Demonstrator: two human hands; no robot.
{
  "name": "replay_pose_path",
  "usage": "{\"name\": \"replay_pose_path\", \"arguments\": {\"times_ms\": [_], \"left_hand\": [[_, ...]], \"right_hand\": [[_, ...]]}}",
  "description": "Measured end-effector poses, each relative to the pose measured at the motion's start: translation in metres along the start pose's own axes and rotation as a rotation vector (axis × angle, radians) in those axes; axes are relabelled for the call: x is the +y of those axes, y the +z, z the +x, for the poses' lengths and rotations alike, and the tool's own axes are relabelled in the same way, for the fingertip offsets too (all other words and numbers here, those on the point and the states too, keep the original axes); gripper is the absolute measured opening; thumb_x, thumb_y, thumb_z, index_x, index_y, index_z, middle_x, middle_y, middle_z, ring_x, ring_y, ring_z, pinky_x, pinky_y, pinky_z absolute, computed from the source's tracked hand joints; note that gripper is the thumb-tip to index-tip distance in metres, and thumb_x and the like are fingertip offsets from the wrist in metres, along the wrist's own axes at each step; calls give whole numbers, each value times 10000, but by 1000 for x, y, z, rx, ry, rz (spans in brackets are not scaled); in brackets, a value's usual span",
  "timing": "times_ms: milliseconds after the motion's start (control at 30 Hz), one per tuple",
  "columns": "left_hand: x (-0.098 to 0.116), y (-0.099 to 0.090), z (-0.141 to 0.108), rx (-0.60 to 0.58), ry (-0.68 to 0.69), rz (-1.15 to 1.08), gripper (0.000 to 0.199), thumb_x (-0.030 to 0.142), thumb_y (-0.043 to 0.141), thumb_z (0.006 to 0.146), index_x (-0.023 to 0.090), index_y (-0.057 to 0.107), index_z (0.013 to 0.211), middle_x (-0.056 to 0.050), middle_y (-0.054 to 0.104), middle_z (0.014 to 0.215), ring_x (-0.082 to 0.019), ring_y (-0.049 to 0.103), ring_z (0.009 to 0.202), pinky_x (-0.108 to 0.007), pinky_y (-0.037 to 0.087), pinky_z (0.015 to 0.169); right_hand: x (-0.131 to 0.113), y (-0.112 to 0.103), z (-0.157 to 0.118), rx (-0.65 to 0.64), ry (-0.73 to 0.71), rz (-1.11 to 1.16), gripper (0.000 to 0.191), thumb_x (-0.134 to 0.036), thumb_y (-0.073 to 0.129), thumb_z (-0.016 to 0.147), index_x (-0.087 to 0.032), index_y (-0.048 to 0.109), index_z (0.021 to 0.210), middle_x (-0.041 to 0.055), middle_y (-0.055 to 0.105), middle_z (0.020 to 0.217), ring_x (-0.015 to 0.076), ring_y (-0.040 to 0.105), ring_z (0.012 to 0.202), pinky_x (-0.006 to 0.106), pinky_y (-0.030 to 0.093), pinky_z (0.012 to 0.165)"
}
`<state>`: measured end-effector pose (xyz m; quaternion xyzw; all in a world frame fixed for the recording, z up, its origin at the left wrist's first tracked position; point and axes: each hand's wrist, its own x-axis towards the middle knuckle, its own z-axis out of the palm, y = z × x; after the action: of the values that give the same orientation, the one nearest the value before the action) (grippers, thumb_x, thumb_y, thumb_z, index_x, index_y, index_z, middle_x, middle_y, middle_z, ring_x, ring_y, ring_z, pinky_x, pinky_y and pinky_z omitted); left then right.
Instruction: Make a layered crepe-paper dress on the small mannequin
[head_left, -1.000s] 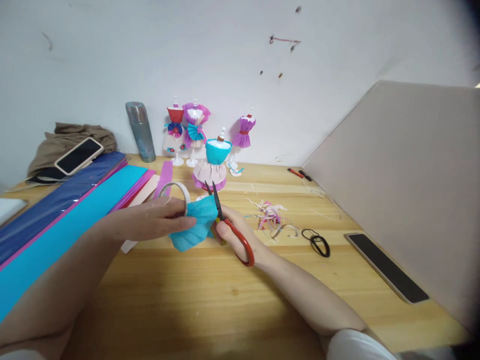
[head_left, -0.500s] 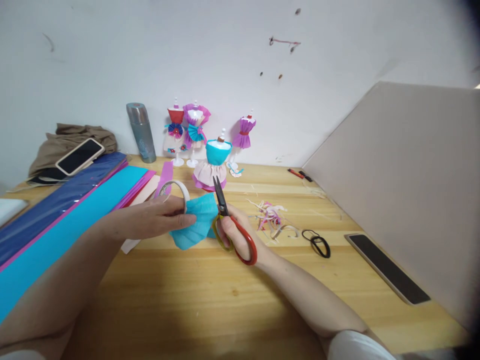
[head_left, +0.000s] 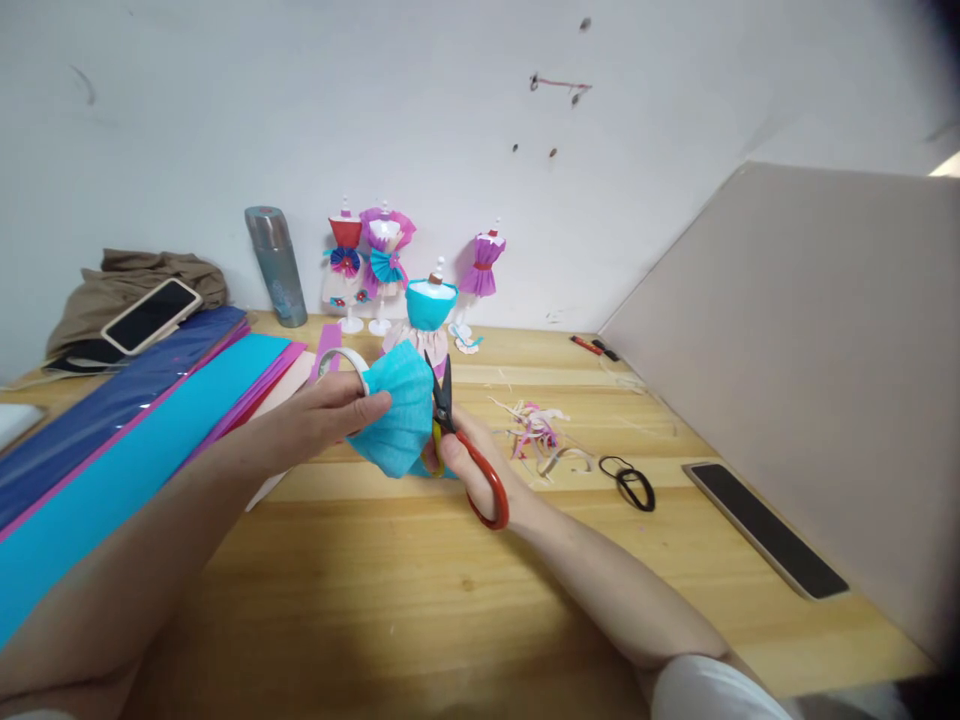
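My left hand [head_left: 337, 408] pinches a pleated piece of turquoise crepe paper [head_left: 397, 415] between thumb and fingers, its folds fanning out to the right. Beside that hand, a roll of white tape [head_left: 351, 356] shows behind the fingers. My right hand [head_left: 465, 455] is closed round scissors [head_left: 487, 490] with one red and one yellow handle. Their dark blades stand parted at the paper's right edge, pointing away from me. Just behind the paper is a small dress form [head_left: 431, 305] in a turquoise top and pale pink skirt.
Three more dressed forms, one in a purple dress [head_left: 484, 268], stand by the wall near a flask [head_left: 277, 268]. Coloured paper sheets [head_left: 217, 400] lie left, with a phone [head_left: 152, 316] behind. Paper scraps [head_left: 536, 425], black hair ties [head_left: 634, 487] and a dark flat tray [head_left: 765, 530] lie right.
The turquoise paper has been raised and turned, now covering part of the dress form's skirt. The scissor blades have spread apart. The whole view has shifted slightly.
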<state>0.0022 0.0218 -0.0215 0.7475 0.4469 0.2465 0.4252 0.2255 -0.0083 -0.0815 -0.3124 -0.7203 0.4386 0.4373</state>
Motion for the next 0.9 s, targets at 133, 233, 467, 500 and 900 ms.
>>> {"name": "replay_pose_path", "arguments": {"times_ms": [133, 233, 467, 500, 900], "left_hand": [[3, 6, 2, 6, -9, -15, 586, 739, 554, 803, 205, 465, 579, 5, 435, 576, -151, 455, 623, -311, 466, 611], [5, 7, 2, -17, -11, -22, 559, 706, 559, 826, 198, 484, 606, 5, 459, 602, -152, 472, 650, -300, 464, 628], [7, 8, -1, -17, -5, -49, 502, 645, 597, 850, 186, 547, 653, 28, 449, 598, -125, 432, 615, -258, 413, 587], [7, 9, -1, -12, -1, -52, 502, 635, 599, 854, 186, 531, 639, 32, 443, 592, -118, 418, 603, -252, 400, 575], [1, 13, 1, 49, 47, -29, 502, 631, 550, 858, 187, 521, 626, 34, 478, 580, -109, 425, 553, -239, 350, 514]], "right_hand": [[0, 0, 0, 18, 5, 3, 607, -806, 445, 898, -218, 592, 883, 19, 555, 689, 209, 557, 734, 321, 454, 644], [-1, 1, 0, 22, 16, -3, 608, -812, 449, 891, -219, 584, 862, 17, 550, 695, 205, 550, 724, 324, 452, 643], [-2, 0, -1, 23, 44, -36, 624, -822, 430, 890, -222, 600, 898, 24, 561, 689, 217, 571, 718, 337, 465, 634], [-2, 0, -2, 23, 46, -36, 622, -821, 432, 890, -222, 599, 903, 24, 562, 686, 219, 577, 721, 342, 473, 643], [3, 0, -1, 26, -7, -41, 567, -771, 436, 930, -218, 558, 905, 2, 559, 657, 206, 588, 702, 361, 518, 741]]}}
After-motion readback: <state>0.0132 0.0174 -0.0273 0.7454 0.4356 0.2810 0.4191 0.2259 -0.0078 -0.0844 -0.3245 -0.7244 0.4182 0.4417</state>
